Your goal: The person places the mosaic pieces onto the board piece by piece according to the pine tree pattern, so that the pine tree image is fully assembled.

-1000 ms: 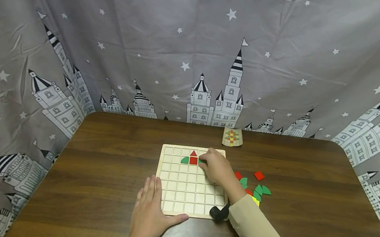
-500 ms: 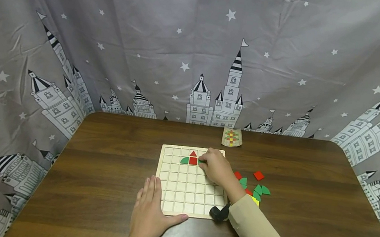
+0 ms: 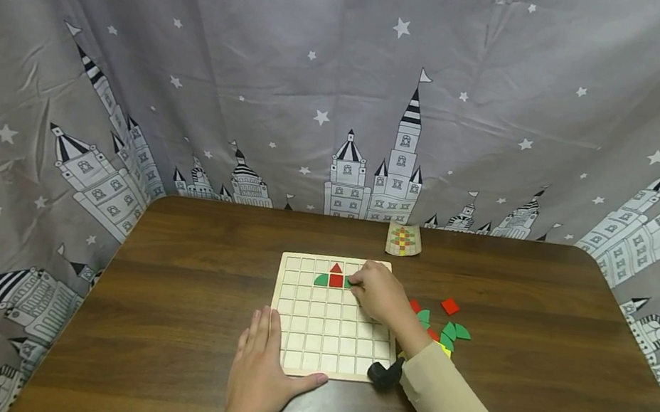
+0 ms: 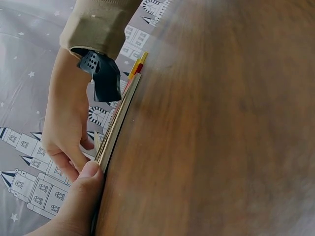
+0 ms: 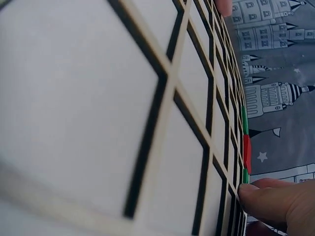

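Observation:
A pale wooden grid board (image 3: 315,325) lies flat on the table. In its upper rows sit a red triangle (image 3: 336,268), a red square (image 3: 335,280) below it, and a green quarter-circle tile (image 3: 321,279) to the square's left. On the square's right, my right hand (image 3: 381,293) pinches another green quarter-circle tile (image 3: 348,284), mostly hidden by the fingertips. In the right wrist view, the thumb (image 5: 256,199) is right at the board beside the green. My left hand (image 3: 261,372) rests with straight fingers along the board's left edge, its thumb at the near edge.
Right of the board lie loose green tiles (image 3: 449,333), red ones including a red square tile (image 3: 450,306), and yellow tiles (image 3: 444,350) partly behind the right forearm. A patterned card (image 3: 404,240) lies at the table's back edge, before a grey castle-print curtain (image 3: 297,85).
The right hand has shifted slightly right, so a little more of the green tile beside the red square shows. The left hand and the board have stayed put.

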The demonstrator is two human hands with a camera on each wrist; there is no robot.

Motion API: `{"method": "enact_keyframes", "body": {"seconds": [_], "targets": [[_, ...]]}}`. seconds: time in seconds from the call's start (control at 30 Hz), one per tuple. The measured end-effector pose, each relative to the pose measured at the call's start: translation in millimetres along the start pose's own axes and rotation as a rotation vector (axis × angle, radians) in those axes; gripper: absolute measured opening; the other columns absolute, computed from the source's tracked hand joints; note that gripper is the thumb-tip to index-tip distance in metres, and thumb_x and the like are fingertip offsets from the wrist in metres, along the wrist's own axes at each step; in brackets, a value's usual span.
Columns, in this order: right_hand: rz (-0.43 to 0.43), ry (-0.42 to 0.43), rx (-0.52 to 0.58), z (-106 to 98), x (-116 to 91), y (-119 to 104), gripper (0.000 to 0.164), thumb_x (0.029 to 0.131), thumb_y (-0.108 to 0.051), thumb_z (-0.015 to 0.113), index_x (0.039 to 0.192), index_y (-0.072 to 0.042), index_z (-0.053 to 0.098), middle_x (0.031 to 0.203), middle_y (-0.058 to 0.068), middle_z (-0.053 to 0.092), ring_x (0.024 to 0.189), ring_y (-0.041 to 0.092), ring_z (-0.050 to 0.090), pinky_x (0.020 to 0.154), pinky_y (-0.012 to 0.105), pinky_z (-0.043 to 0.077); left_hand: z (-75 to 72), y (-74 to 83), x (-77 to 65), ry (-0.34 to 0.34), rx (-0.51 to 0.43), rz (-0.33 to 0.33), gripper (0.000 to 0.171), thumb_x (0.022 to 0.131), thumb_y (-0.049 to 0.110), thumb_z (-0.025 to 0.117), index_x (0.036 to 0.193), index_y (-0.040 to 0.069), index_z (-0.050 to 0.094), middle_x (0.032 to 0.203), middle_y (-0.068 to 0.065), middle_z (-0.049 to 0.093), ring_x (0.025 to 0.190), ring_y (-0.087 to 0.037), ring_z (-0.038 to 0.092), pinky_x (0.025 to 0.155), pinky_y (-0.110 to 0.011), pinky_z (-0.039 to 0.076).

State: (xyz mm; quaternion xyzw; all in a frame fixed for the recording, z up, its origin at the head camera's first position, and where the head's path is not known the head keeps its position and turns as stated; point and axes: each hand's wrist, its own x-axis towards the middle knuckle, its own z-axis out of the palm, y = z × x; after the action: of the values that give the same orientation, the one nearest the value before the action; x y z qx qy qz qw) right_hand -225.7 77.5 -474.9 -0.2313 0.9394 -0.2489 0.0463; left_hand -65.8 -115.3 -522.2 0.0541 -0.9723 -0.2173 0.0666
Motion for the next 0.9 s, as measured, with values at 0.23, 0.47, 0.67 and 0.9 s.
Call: {"method": "enact_keyframes", "body": {"seconds": [0.23, 0.47, 0.67, 0.9], "targets": [[-0.035, 0.030, -0.030, -11, -14, 8, 0.025, 0.091, -0.013, 0.071, 0.116, -0.011, 0.074, 0.108, 0.004, 0.068, 0.095, 0.020, 0.061, 0.076, 0.033, 0.054, 0.1, 0.9, 0.1, -0.014, -0.006, -0.009, 0.144, 0.055, 0.094, 0.061, 0.156, -0.001, 0.023, 0.165, -0.019, 0.020, 0.154, -0.033, 0.016, 0.124, -0.049, 0.019], [0.003, 0.046, -0.006, -35, -46, 30, 0.033, 0.091, -0.015, 0.071, 0.124, -0.008, 0.069, 0.112, 0.005, 0.067, 0.103, 0.024, 0.061, 0.082, 0.040, 0.055, 0.9, 0.7, 0.0, -0.024, 0.002, -0.015, 0.144, 0.055, 0.095, 0.059, 0.156, -0.001, 0.023, 0.165, -0.019, 0.019, 0.154, -0.033, 0.015, 0.124, -0.049, 0.019], [0.092, 0.089, 0.019, -53, -80, 65, 0.038, 0.090, -0.017, 0.073, 0.126, -0.007, 0.068, 0.112, 0.007, 0.067, 0.105, 0.028, 0.063, 0.089, 0.050, 0.055, 1.3, 0.6, -0.3, -0.019, -0.001, -0.017, 0.144, 0.055, 0.095, 0.060, 0.156, -0.001, 0.023, 0.165, -0.019, 0.018, 0.155, -0.033, 0.014, 0.123, -0.049, 0.019], [0.173, 0.134, -0.014, -67, -116, 105, 0.036, 0.090, -0.018, 0.072, 0.123, -0.005, 0.068, 0.115, 0.013, 0.067, 0.105, 0.035, 0.063, 0.088, 0.056, 0.052, 0.8, 0.8, -0.3, -0.006, -0.004, -0.004, 0.143, 0.056, 0.093, 0.062, 0.156, -0.002, 0.023, 0.165, -0.020, 0.019, 0.154, -0.034, 0.016, 0.123, -0.051, 0.020]]}}
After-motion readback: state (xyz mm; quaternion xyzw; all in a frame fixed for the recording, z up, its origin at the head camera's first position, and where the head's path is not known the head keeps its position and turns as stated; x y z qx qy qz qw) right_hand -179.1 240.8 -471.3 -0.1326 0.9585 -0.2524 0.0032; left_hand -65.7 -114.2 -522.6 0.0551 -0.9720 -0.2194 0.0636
